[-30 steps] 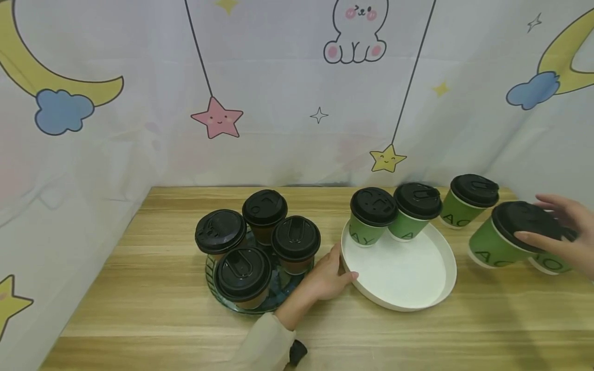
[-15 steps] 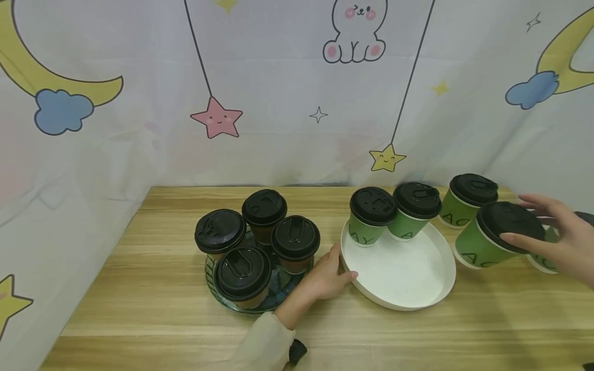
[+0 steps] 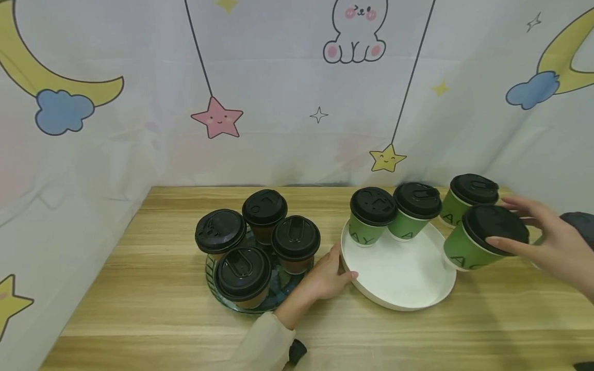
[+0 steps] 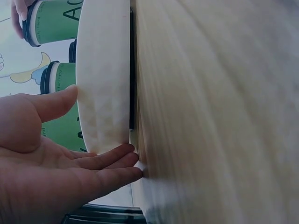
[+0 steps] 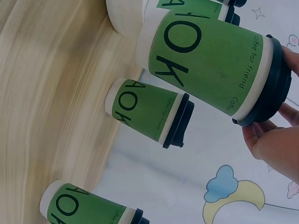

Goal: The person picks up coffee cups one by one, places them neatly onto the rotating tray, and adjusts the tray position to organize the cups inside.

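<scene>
Your right hand [image 3: 549,239] is grasping the cup [image 3: 467,247] by its lid [image 3: 492,222] at the right rim of the white tray [image 3: 403,273], while your left hand [image 3: 327,278] is bracing the tray's left side with extended fingers, so you should be keeping the cup level and rim-clear.

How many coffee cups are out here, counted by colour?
Green cups: 5 (2 on the white tray, 1 in the right hand, 2 standing on the table)
Brown cups: 4 (all on the dark plate)
Total: 9 cups
</scene>
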A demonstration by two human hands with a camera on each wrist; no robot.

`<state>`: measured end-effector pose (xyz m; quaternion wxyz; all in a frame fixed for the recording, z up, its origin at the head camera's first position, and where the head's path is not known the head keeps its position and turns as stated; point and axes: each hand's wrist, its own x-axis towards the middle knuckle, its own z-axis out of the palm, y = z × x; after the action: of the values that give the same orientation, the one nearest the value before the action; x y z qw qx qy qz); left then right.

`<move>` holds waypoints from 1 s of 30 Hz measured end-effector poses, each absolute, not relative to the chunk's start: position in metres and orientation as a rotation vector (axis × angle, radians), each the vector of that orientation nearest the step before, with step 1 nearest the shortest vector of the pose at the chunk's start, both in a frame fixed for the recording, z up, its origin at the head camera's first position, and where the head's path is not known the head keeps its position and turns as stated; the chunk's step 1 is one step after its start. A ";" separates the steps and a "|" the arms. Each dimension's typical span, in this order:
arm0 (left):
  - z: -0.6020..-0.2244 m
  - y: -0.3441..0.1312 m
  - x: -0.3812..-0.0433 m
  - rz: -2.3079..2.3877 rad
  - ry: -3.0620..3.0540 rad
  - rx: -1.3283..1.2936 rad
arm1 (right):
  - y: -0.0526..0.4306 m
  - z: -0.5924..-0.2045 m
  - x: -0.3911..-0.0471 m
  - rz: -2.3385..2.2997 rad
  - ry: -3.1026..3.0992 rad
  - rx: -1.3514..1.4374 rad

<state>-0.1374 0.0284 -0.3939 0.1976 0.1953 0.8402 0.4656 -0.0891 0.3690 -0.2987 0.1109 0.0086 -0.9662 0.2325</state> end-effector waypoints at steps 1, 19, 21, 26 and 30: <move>-0.394 0.028 -0.137 1.302 2.352 0.548 | 0.368 -0.298 -0.089 0.677 -2.844 0.027; -0.395 0.028 -0.137 1.288 2.363 0.540 | 0.354 -0.300 -0.088 0.752 -2.800 0.234; -0.395 0.028 -0.137 1.285 2.364 0.537 | 0.352 -0.300 -0.089 0.768 -2.785 0.261; -0.396 0.028 -0.137 1.278 2.369 0.538 | 0.348 -0.302 -0.092 0.769 -2.748 0.331; -0.396 0.028 -0.137 1.279 2.372 0.532 | 0.346 -0.303 -0.093 0.747 -2.733 0.349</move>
<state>-0.1367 0.0281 -0.3957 0.1960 0.1900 0.8467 0.4567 -0.0935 0.3461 -0.3030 0.1431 0.1212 -0.9475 0.2589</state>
